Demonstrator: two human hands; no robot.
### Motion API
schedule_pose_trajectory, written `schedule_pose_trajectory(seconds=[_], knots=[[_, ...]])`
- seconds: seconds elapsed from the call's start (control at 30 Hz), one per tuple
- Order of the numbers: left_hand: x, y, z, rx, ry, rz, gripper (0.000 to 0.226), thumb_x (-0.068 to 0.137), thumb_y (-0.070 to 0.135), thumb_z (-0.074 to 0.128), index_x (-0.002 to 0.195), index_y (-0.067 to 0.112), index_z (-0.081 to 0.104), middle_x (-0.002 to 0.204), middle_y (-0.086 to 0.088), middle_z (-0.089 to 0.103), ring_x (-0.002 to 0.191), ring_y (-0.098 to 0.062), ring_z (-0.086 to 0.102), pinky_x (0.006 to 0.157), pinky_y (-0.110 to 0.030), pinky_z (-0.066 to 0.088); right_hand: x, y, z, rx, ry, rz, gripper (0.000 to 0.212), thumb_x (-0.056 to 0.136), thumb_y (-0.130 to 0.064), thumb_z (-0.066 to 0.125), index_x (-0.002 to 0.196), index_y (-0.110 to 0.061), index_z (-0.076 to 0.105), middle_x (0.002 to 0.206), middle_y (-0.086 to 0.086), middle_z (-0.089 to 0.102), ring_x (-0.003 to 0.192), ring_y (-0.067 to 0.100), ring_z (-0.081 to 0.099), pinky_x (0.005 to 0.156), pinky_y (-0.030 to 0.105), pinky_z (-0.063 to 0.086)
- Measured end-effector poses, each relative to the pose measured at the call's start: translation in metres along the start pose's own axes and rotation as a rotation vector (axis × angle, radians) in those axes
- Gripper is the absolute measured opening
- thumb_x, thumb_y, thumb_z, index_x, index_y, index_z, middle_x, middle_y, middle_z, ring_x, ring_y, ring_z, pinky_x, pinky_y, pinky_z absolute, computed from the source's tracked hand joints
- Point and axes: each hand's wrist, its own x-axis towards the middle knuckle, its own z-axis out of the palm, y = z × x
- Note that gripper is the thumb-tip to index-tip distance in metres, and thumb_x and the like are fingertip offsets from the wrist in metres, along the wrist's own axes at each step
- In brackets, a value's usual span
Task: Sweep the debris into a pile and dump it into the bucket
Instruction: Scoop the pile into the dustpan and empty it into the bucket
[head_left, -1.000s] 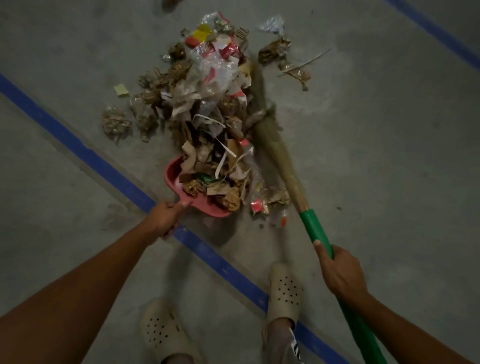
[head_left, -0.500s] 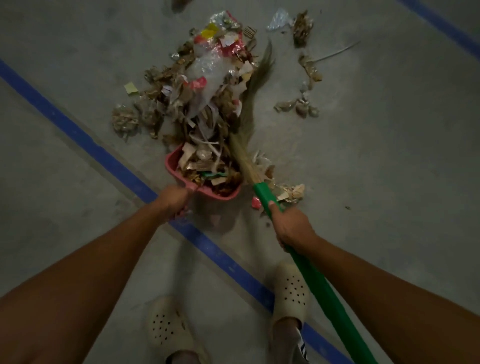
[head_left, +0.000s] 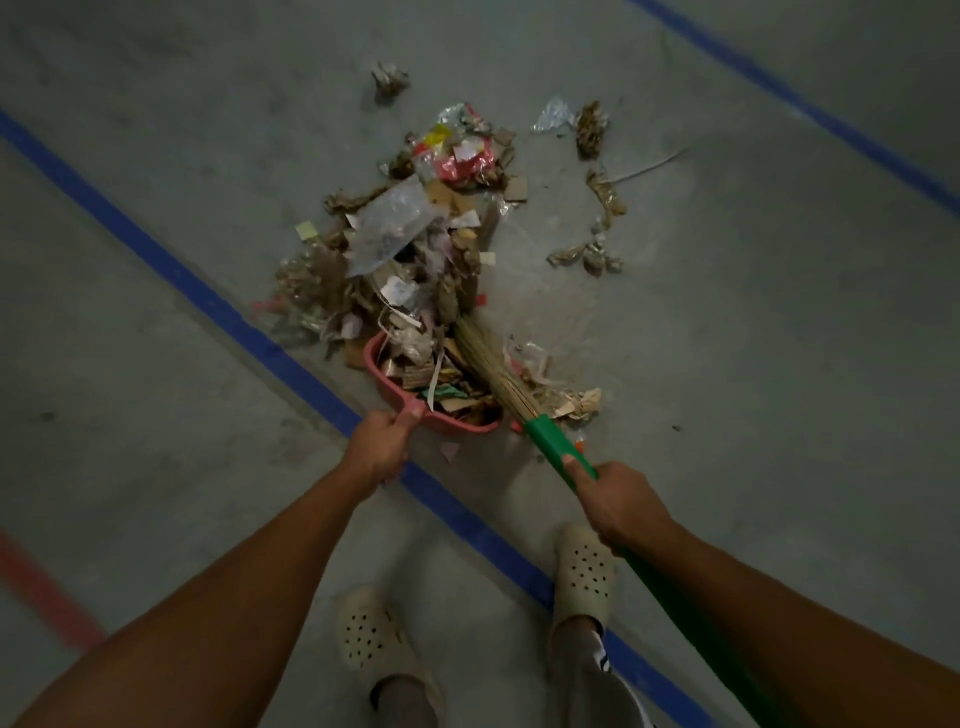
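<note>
Left grip (head_left: 382, 446) holds the pan (head_left: 457, 427) handle at centre frame, right grip (head_left: 618, 501) is clenched round the broom (head_left: 555, 441), its long axis slanting up-left into the pan mouth, debris (head_left: 410, 249) heaped just above, stragglers (head_left: 597, 254) upper right.

Over the last second I watched the right hand (head_left: 618, 504) slide up the green handle of the broom (head_left: 493, 369), from well back to just behind the bristles. The broom has swung off the right edge of the debris pile (head_left: 405, 249), where its tips reached the far end. It has raked nearer, so the bristles now lie across the right side of the dustpan (head_left: 384, 384). More paper and cardboard is heaped in the dustpan. A trail of brown scraps (head_left: 597, 249) has been left to the right of the pile. My view has shifted, bringing in a crumpled scrap (head_left: 389, 80) beyond the pile and a red line (head_left: 47, 587) at near left.
</note>
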Motion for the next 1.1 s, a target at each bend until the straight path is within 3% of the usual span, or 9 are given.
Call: schedule_pose_trajectory(seconds=[0.07,0.13,0.23,0.37,0.57,0.7,0.9,1.1], knots=[[-0.027,0.013,-0.008,0.002,-0.009,0.028,0.055,0.096,0.059,0.050,0.065,0.014,0.051,0.052,-0.005,0.050,0.036,-0.013,0.045,0.044,-0.025,0.035,-0.032,0.001,-0.010,0.027,0.009,0.010,0.062,0.099,-0.064,0.032,0.086,-0.012,0.063,0.075,0.007,0.066,0.060,0.018,0.063,0.069,0.037,0.062],[-0.056,0.027,-0.016,-0.003,-0.021,0.048,0.053,0.097,0.058,0.049,0.065,0.015,0.051,0.052,-0.004,0.050,0.035,-0.012,0.045,0.042,-0.025,0.035,-0.067,0.000,-0.020,0.054,0.028,0.027,0.060,0.099,-0.063,0.033,0.080,-0.014,0.060,0.073,0.007,0.066,0.056,0.018,0.062,0.062,0.033,0.060],[-0.106,0.052,-0.031,-0.015,-0.044,0.077,0.052,0.099,0.055,0.049,0.066,0.015,0.051,0.052,-0.004,0.049,0.035,-0.012,0.043,0.041,-0.025,0.034,-0.121,-0.001,-0.037,0.091,0.084,0.044,0.062,0.099,-0.064,0.033,0.080,-0.012,0.061,0.073,0.008,0.067,0.054,0.019,0.062,0.053,0.030,0.057],[-0.175,0.085,-0.062,0.002,-0.042,0.089,0.052,0.097,0.059,0.050,0.066,0.016,0.051,0.051,-0.002,0.049,0.037,-0.014,0.044,0.045,-0.026,0.035,-0.196,-0.015,-0.062,0.113,0.102,0.050,0.066,0.097,-0.068,0.033,0.079,-0.011,0.062,0.079,0.015,0.069,0.068,0.029,0.068,0.069,0.043,0.061],[-0.274,0.130,-0.119,0.052,-0.040,0.156,0.058,0.093,0.065,0.050,0.065,0.014,0.050,0.056,-0.006,0.052,0.042,-0.017,0.045,0.051,-0.033,0.037,-0.312,-0.048,-0.089,0.227,0.154,0.042,0.067,0.096,-0.069,0.035,0.079,-0.009,0.062,0.076,0.017,0.069,0.068,0.033,0.069,0.068,0.050,0.061],[-0.332,0.147,-0.157,0.056,-0.045,0.225,0.058,0.095,0.063,0.049,0.068,0.012,0.047,0.059,-0.013,0.049,0.039,-0.017,0.042,0.045,-0.029,0.033,-0.380,-0.068,-0.100,0.278,0.175,0.028,0.067,0.095,-0.069,0.037,0.080,-0.009,0.062,0.081,0.019,0.071,0.074,0.037,0.070,0.073,0.050,0.061],[-0.390,0.159,-0.202,0.024,-0.049,0.275,0.056,0.094,0.063,0.052,0.066,0.015,0.044,0.052,-0.004,0.046,0.035,-0.012,0.040,0.043,-0.027,0.033,-0.446,-0.083,-0.111,0.316,0.182,0.020,0.065,0.096,-0.067,0.036,0.081,-0.010,0.062,0.076,0.013,0.067,0.061,0.026,0.061,0.067,0.044,0.060],[-0.423,0.171,-0.215,-0.011,0.024,0.306,0.061,0.088,0.071,0.052,0.072,0.013,0.047,0.059,-0.010,0.049,0.040,-0.016,0.043,0.046,-0.031,0.034,-0.473,-0.089,-0.131,0.381,0.206,0.017,0.062,0.097,-0.066,0.038,0.088,-0.009,0.061,0.072,0.009,0.063,0.055,0.021,0.057,0.053,0.031,0.052]])
